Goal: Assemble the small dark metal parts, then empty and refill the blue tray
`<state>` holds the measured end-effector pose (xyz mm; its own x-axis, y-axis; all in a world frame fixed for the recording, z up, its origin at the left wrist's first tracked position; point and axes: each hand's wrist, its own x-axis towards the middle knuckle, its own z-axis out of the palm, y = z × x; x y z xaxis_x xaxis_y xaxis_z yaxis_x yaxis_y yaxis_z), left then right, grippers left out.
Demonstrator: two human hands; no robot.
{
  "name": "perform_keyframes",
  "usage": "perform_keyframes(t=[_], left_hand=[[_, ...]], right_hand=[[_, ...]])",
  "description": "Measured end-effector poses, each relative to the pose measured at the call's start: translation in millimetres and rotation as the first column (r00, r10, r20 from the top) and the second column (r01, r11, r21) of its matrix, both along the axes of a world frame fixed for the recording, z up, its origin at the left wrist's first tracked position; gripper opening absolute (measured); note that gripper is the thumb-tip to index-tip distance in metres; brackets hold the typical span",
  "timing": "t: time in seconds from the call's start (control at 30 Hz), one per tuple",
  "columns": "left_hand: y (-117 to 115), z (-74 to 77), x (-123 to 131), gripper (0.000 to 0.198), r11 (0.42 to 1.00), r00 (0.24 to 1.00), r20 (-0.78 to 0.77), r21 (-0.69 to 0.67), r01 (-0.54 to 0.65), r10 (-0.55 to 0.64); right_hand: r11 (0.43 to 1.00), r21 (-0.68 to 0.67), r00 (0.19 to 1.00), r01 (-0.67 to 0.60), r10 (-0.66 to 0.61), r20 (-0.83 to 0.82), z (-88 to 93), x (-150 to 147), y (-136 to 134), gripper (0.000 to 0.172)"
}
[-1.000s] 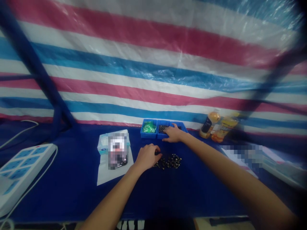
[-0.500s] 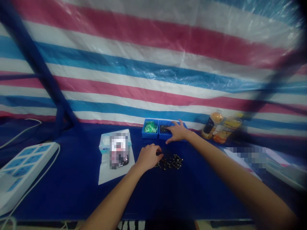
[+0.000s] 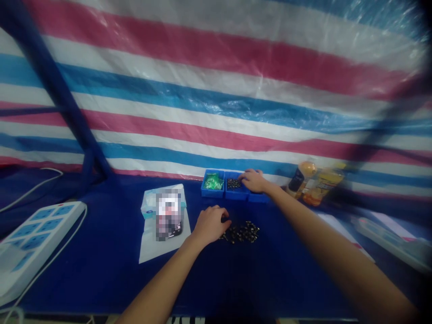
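Note:
My left hand (image 3: 212, 224) rests at the left end of a loose pile of small dark metallic pieces (image 3: 245, 232) on the blue tabletop. Its fingers are curled, with a gap between thumb and forefinger, and nothing shows in it. Farther back, my right hand (image 3: 254, 181) reaches to the blue bin (image 3: 236, 194) that contains small dark pieces (image 3: 233, 183). The right fingers are bent and drawn together over the bin's right side; their tips are partly hidden. Left of it stands a blue bin (image 3: 212, 194) with green plastic packets (image 3: 213, 182).
A third blue bin (image 3: 259, 198) sits beneath my right wrist. Left are a tissue box (image 3: 147, 207), a white sheet (image 3: 148, 249) with a phone (image 3: 175, 230), and a power strip (image 3: 32, 243). Two bottles, one dark-labelled (image 3: 299, 180) and one yellow (image 3: 322, 186), stand right.
My right hand's spread fingers have drawn together at the bin, and the hand has shifted slightly right. My left hand stays by the pile. The whole view has shifted a little.

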<state>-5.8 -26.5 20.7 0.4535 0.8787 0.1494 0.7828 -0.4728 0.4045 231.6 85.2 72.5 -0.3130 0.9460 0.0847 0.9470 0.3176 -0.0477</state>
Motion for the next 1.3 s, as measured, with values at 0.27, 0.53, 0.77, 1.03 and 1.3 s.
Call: perform_keyframes(t=[0.27, 0.53, 0.77, 1.03, 1.3], left_hand=[[0.4, -0.8, 0.6, 0.024, 1.000, 1.000, -0.011, 0.010, 0.000, 0.000], [0.5, -0.3, 0.0, 0.024, 1.000, 1.000, -0.012, 0.012, 0.010, -0.009], [1.3, -0.6, 1.1, 0.022, 1.000, 1.000, -0.006, 0.024, 0.004, -0.004], [0.6, -0.5, 1.3, 0.022, 1.000, 1.000, -0.015, 0.020, 0.004, -0.004], [-0.6, 2.9, 1.1, 0.023, 1.000, 0.999, -0.035, 0.029, 0.011, -0.010]], right_hand=[[0.999, -0.046, 0.988, -0.009, 0.016, 0.154, 0.4, -14.3, 11.2, 0.024], [0.955, -0.243, 0.979, -0.171, 0.192, 0.067, -7.5, -35.0, 2.7, 0.040], [0.956, -0.188, 0.972, -0.227, 0.234, 0.017, -19.5, -32.0, -5.5, 0.049], [0.958, -0.209, 0.975, -0.194, 0.213, 0.070, -21.1, -36.1, -5.8, 0.033], [0.942, -0.329, 0.987, -0.061, 0.107, 0.121, -20.7, -53.9, 1.1, 0.041]])
